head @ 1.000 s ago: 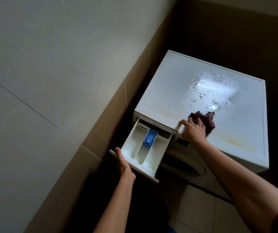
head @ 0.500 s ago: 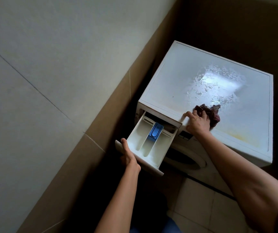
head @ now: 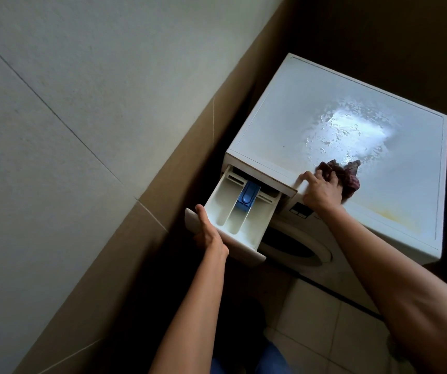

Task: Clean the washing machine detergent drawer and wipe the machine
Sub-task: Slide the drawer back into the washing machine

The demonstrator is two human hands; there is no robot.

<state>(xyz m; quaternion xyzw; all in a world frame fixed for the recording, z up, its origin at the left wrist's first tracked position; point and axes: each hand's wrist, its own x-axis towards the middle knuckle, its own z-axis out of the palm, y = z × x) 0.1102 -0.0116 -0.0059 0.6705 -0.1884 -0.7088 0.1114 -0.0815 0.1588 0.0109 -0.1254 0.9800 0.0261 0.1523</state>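
A white front-loading washing machine (head: pixel 284 109) stands in a corner, its top wet and shiny in the middle. Its cream detergent drawer (head: pixel 223 209) is pulled far out at the front left, with a blue insert (head: pixel 248 198) in the middle compartment. My left hand (head: pixel 207 233) grips the drawer's front panel from below, thumb on top. My right hand (head: pixel 322 191) rests on the machine's front top edge and holds a dark red cloth (head: pixel 345 176) bunched against the top.
A tiled wall runs close along the machine's left side, leaving a narrow dark gap. The round door (head: pixel 295 247) sits under the drawer. Pale floor tiles (head: pixel 314 314) lie in front of the machine. Yellowish stains mark the top's front right area (head: pixel 389 214).
The view has shifted and come a little closer. The drawer sits a bit further out in my left hand. My right hand stays on the front edge with the cloth.
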